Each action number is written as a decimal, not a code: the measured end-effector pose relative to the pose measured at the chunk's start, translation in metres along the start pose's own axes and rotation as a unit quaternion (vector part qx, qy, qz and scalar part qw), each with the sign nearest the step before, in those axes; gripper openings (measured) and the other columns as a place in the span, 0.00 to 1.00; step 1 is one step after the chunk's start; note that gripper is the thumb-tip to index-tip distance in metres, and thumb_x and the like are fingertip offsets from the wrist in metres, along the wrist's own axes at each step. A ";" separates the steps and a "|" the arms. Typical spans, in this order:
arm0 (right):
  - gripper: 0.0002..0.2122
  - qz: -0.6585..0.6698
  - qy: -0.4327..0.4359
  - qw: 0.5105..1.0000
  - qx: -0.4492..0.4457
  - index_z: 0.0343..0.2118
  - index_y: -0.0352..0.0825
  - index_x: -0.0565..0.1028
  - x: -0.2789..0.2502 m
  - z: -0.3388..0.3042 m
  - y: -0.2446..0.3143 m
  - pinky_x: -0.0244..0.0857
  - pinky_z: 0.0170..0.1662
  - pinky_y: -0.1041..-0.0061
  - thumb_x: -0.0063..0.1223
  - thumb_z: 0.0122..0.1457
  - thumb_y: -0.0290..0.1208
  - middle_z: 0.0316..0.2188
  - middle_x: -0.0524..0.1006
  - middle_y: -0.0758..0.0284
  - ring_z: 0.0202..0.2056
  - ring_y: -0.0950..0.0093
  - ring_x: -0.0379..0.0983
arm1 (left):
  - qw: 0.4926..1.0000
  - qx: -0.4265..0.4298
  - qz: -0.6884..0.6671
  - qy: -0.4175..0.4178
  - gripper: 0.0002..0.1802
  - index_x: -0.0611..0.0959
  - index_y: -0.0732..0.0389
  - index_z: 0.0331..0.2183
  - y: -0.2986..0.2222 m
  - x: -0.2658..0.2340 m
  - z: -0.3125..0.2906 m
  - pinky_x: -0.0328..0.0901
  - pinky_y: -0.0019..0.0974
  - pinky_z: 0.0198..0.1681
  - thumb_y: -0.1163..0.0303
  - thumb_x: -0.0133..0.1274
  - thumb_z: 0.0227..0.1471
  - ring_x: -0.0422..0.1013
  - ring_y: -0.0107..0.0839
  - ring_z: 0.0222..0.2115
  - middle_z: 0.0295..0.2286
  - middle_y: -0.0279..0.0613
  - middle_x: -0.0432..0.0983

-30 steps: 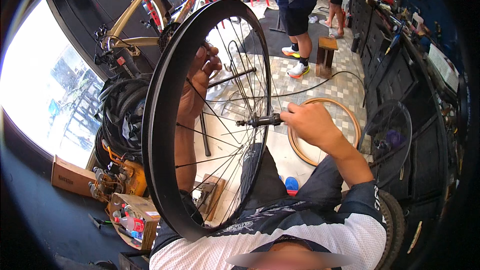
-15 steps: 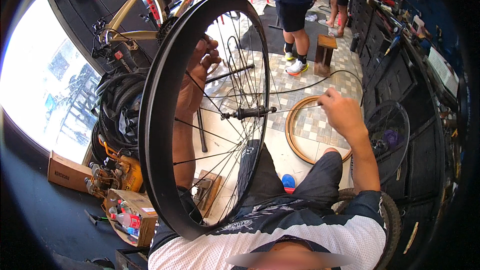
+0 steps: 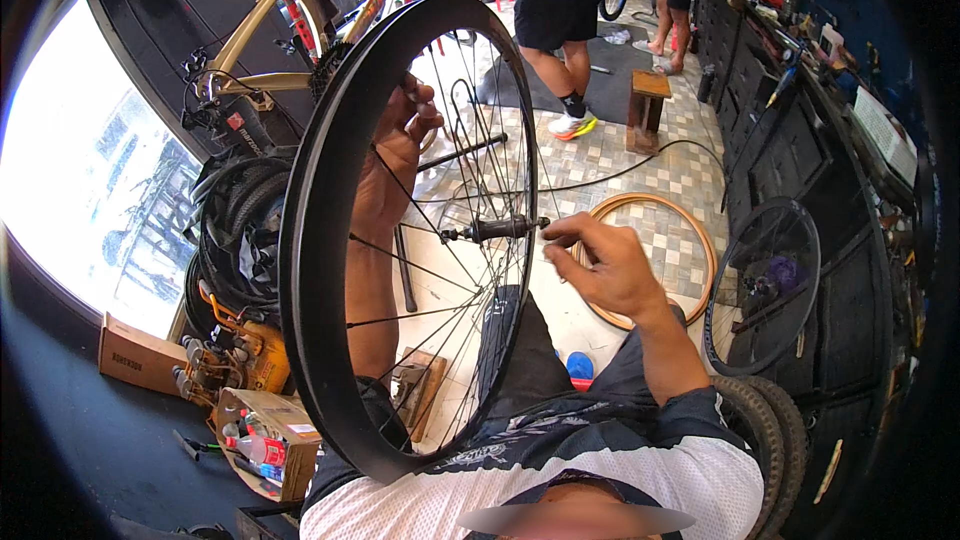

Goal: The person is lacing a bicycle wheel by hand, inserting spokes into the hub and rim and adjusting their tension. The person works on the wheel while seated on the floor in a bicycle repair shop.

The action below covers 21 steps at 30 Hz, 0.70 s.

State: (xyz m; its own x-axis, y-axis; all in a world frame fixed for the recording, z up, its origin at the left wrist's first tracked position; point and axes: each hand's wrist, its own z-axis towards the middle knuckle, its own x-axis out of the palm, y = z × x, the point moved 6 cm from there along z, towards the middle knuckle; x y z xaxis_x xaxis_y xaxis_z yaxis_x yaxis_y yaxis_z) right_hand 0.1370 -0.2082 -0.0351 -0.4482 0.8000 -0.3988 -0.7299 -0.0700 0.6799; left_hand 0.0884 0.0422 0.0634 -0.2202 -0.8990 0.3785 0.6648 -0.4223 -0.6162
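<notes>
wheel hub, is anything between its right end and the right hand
Nothing visible stands in the way. The right hand is just to the right of the wheel hub, with its fingertips close by the hub's end; whether they touch it is unclear.

Dark lettering [image 3: 126, 361] marks a brown oblong cardboard box [image 3: 150, 352], lower left; white lettering [image 3: 475, 455], a black-and-white mesh jersey [image 3: 690, 470], bottom centre.

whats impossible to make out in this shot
All in the head view:
- left hand: partly hidden by the black rim, grip unclear
- right hand: its own fingers obscure whether it holds anything
- bystander: head cut off by top edge
</notes>
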 end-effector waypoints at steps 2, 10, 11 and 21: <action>0.08 -0.015 0.004 0.999 -0.039 0.42 0.35 0.81 0.015 0.007 0.007 0.76 0.35 0.71 0.64 0.61 0.29 0.31 0.85 0.61 0.33 0.69 0.85 | 1.000 0.019 -0.014 0.003 0.21 0.79 0.70 0.55 -0.001 0.002 -0.001 0.66 0.47 0.56 0.67 0.47 0.67 0.71 0.42 0.49 0.49 0.52 0.75; 0.09 -0.002 0.005 0.998 -0.058 0.43 0.37 0.79 0.040 0.021 0.007 0.75 0.32 0.67 0.61 0.62 0.32 0.30 0.85 0.61 0.29 0.62 0.84 | 1.000 0.013 -0.022 -0.001 0.24 0.79 0.71 0.55 0.002 0.001 0.002 0.64 0.50 0.57 0.65 0.49 0.64 0.70 0.43 0.49 0.50 0.53 0.75; 0.09 0.000 0.004 0.998 -0.057 0.43 0.38 0.79 0.041 0.023 0.006 0.75 0.32 0.67 0.61 0.63 0.32 0.29 0.85 0.61 0.29 0.62 0.84 | 1.000 0.013 -0.014 -0.005 0.24 0.79 0.71 0.55 0.002 0.001 0.001 0.64 0.50 0.57 0.65 0.50 0.64 0.70 0.43 0.49 0.50 0.52 0.75; 0.09 0.032 0.026 0.999 -0.030 0.43 0.36 0.78 0.049 0.030 0.006 0.75 0.32 0.68 0.61 0.62 0.32 0.29 0.84 0.62 0.30 0.63 0.84 | 0.999 -0.010 -0.029 -0.041 0.17 0.81 0.69 0.50 0.002 -0.002 0.004 0.66 0.46 0.55 0.68 0.52 0.66 0.72 0.38 0.46 0.45 0.48 0.77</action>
State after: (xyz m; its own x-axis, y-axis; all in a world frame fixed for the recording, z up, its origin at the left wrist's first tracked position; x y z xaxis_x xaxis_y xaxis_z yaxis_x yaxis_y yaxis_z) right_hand 0.1262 -0.1512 -0.0318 -0.5190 0.7615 -0.3883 -0.7284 -0.1562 0.6672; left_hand 0.0931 0.0431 0.0643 -0.1975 -0.8610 0.4687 0.6381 -0.4758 -0.6053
